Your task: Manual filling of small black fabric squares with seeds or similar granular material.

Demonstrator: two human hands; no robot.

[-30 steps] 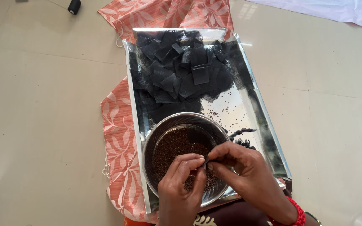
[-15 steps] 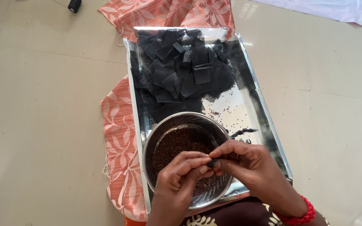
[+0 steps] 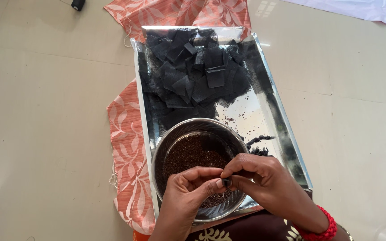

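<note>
Both hands have slid a bit lower and to the right over the bowl compared with half a second back, and they're bunched tighter together now. Left hand [image 3: 188, 192] and right hand [image 3: 264, 178] meet fingertip to fingertip above the steel bowl [image 3: 166, 147], both pinched shut on a tiny dark piece [image 3: 227, 182] — too small to say exactly what it is. That bowl is full of dark brown seeds [image 3: 190, 156] and sits at the near end of a shiny metal tray [image 3: 291, 143].

At the far end of the tray there's a heap of black cloth squares [image 3: 193, 73], with a few loose seeds scattered on the bare metal between heap and bowl, plus some little dark bundles [image 3: 259, 145] just right of the bowl. Orange patterned cloth [image 3: 126, 156] lies under the tray on a pale tiled floor [image 3: 45, 111]. Red bangle [image 3: 320, 225] on the right wrist.
</note>
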